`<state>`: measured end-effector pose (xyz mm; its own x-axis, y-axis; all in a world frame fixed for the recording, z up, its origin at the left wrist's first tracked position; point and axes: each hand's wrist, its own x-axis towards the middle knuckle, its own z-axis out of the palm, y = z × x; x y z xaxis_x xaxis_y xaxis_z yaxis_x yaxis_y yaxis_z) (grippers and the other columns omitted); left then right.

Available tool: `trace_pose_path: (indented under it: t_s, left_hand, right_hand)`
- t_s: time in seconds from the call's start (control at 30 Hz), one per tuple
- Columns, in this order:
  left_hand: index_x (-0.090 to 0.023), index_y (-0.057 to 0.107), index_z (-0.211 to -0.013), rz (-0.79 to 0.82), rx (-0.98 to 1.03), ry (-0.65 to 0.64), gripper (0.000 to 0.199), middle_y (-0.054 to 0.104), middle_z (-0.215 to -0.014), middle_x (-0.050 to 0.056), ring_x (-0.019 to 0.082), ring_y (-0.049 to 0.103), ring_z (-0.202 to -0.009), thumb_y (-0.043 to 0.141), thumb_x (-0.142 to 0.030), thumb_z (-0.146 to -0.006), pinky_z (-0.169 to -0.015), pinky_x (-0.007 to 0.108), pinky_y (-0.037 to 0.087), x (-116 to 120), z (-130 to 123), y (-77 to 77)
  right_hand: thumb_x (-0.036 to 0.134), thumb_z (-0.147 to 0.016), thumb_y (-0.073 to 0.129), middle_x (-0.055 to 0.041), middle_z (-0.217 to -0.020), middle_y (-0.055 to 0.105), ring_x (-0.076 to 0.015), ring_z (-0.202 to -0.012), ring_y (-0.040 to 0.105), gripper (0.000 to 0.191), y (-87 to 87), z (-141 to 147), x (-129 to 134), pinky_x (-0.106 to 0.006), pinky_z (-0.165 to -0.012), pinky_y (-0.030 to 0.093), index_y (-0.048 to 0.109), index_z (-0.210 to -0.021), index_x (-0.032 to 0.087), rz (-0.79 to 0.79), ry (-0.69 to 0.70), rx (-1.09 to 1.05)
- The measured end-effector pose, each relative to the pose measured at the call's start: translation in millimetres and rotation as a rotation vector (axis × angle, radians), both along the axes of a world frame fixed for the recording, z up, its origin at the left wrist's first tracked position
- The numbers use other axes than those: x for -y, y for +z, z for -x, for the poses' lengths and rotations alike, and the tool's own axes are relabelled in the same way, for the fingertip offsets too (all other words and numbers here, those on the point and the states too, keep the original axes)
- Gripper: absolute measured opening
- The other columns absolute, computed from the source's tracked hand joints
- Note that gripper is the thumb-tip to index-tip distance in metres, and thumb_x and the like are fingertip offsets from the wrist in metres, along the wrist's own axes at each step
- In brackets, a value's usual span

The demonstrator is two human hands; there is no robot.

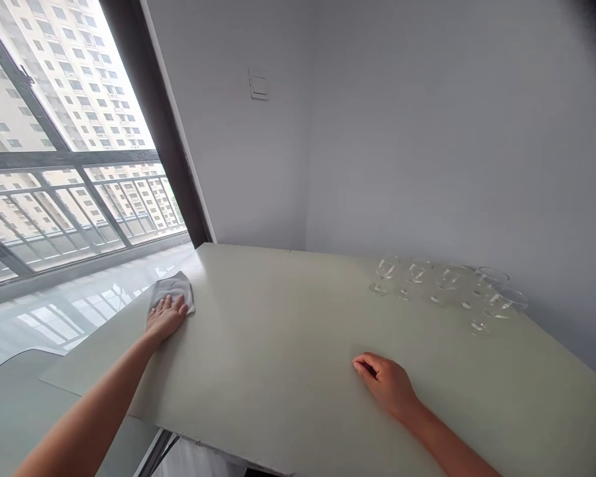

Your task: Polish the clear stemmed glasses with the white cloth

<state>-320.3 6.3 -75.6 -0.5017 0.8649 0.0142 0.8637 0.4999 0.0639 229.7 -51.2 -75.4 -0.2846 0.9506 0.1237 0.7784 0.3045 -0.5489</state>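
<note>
L hand (167,319) lies flat on cloth (175,286), fingers slightly apart, prob. to press evenly. R hand (392,385) has fingers curled together; glasses (447,278) stand nr. wall (451,132), maybe for safety.

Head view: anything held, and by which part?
No grip visible: the left hand lies flat on the near part of the gray cloth; the right hand, loosely closed, shows nothing in it.

Bare hands (167,319), bare wrists (411,412), bare forearms (104,397)
</note>
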Motion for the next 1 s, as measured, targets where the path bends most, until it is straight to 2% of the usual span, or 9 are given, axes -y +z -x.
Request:
trace_pose_path:
  t_s: [0.1,0.27,0.33,0.4,0.5,0.7,0.77,0.87,1.0]
  left_hand:
    - [-0.020,0.031,-0.136,0.007,-0.018,-0.257,0.053,0.021,-0.145,0.009,0.026,0.013,-0.134,0.027,-0.041,-0.087,-0.106,0.043,0.016,8.6,-68.5,-1.1]
    - [-0.029,0.030,-0.136,-0.053,0.088,-0.923,0.051,0.020,-0.145,0.004,0.024,0.015,-0.133,0.032,-0.043,-0.087,-0.107,0.043,0.014,56.8,-204.5,5.0]
    - [-0.032,0.025,-0.137,-0.050,0.134,-1.156,0.052,0.016,-0.146,0.003,0.024,0.014,-0.134,0.034,-0.043,-0.087,-0.108,0.043,0.014,79.5,-241.8,9.6]
    - [-0.033,0.025,-0.136,-0.048,0.158,-1.255,0.052,0.013,-0.147,0.002,0.024,0.014,-0.134,0.035,-0.044,-0.087,-0.108,0.043,0.014,94.3,-257.8,12.7]
    - [-0.035,0.028,-0.135,-0.071,0.149,-1.143,0.049,0.016,-0.146,0.002,0.024,0.017,-0.133,0.035,-0.043,-0.087,-0.108,0.044,0.015,94.9,-236.8,11.1]
    - [-0.026,0.035,-0.133,-0.061,-0.010,-0.437,0.051,0.023,-0.144,0.009,0.028,0.019,-0.132,0.032,-0.046,-0.086,-0.106,0.044,0.018,56.3,-108.2,-3.0]
    - [-0.025,0.033,-0.134,-0.037,-0.021,-0.282,0.054,0.022,-0.144,0.010,0.028,0.017,-0.132,0.029,-0.048,-0.086,-0.105,0.044,0.018,44.6,-83.3,-3.9]
    - [-0.024,0.032,-0.135,-0.024,-0.018,-0.222,0.055,0.021,-0.144,0.011,0.029,0.015,-0.133,0.027,-0.048,-0.086,-0.104,0.047,0.017,31.6,-93.0,-2.2]
    - [-0.024,0.037,-0.133,-0.052,0.037,-0.506,0.051,0.026,-0.143,0.008,0.028,0.015,-0.133,0.032,-0.042,-0.085,-0.105,0.046,0.016,28.2,-179.4,-1.9]
  right_hand:
    - [0.035,-0.082,0.038,0.0021,-0.060,0.057,-0.0130,-0.054,0.049,0.027,2.0,0.5,0.8,-0.025,-0.053,0.037,0.060,-0.070,0.023,0.022,-0.018,-0.056]
    - [0.039,-0.079,0.041,0.0019,-0.057,0.052,-0.0124,-0.051,0.046,0.028,8.9,-2.5,-0.3,-0.024,-0.049,0.036,0.059,-0.068,0.021,0.131,-0.047,-0.232]
    - [0.040,-0.079,0.043,0.0014,-0.059,0.053,-0.0121,-0.051,0.045,0.028,15.4,-6.8,0.8,-0.024,-0.049,0.037,0.060,-0.070,0.021,0.177,-0.050,-0.312]
    - [0.042,-0.078,0.044,0.0013,-0.060,0.053,-0.0119,-0.052,0.046,0.028,24.8,-14.2,4.7,-0.024,-0.050,0.038,0.061,-0.072,0.021,0.206,-0.054,-0.355]
    - [0.045,-0.079,0.044,0.0007,-0.064,0.054,-0.0120,-0.054,0.046,0.029,41.6,-30.2,16.1,-0.023,-0.050,0.038,0.062,-0.075,0.022,0.223,-0.056,-0.353]
    - [0.047,-0.079,0.045,-0.0002,-0.066,0.055,-0.0128,-0.056,0.046,0.029,58.6,-58.8,38.5,-0.024,-0.052,0.039,0.063,-0.080,0.024,0.204,-0.117,-0.318]
    - [0.048,-0.079,0.045,0.0001,-0.065,0.055,-0.0125,-0.055,0.047,0.030,58.4,-60.9,42.9,-0.024,-0.053,0.040,0.063,-0.079,0.023,0.199,-0.128,-0.333]
    - [0.047,-0.080,0.044,0.0002,-0.064,0.055,-0.0120,-0.055,0.047,0.032,60.7,-54.6,48.4,-0.024,-0.053,0.040,0.063,-0.079,0.022,0.208,-0.099,-0.372]
    - [0.043,-0.082,0.043,0.0001,-0.066,0.057,-0.0117,-0.056,0.049,0.030,69.0,-29.7,47.4,-0.023,-0.052,0.040,0.063,-0.082,0.021,0.143,-0.004,-0.383]
